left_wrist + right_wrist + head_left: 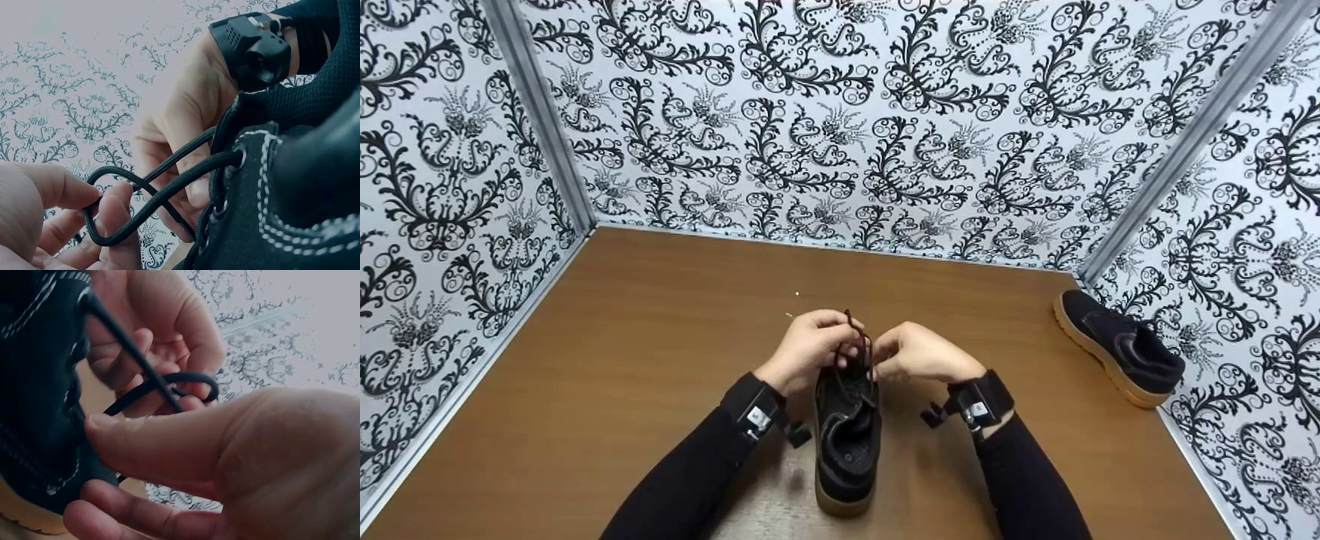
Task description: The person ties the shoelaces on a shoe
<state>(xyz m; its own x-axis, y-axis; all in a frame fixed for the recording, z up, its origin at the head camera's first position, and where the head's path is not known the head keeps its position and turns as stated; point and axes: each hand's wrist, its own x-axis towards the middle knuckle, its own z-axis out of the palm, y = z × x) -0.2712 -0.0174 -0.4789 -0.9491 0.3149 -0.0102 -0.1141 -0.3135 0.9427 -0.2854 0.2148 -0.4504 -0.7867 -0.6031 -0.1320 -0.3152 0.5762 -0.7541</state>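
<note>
A black low shoe with a tan sole and white stitching stands on the table, heel toward me. Above its tongue, my left hand pinches a black shoelace bent into a loop, seen close up in the left wrist view. On the shoe's other side is my right hand, right beside the lace. In the right wrist view its thumb lies over part of the lace, with a gap between thumb and fingers. The lace runs from the upper eyelets to my left fingertips.
A matching shoe lies at the table's right edge, near the side wall. The brown wooden table is enclosed by patterned walls behind and on both sides. Small light specks show beyond my left hand.
</note>
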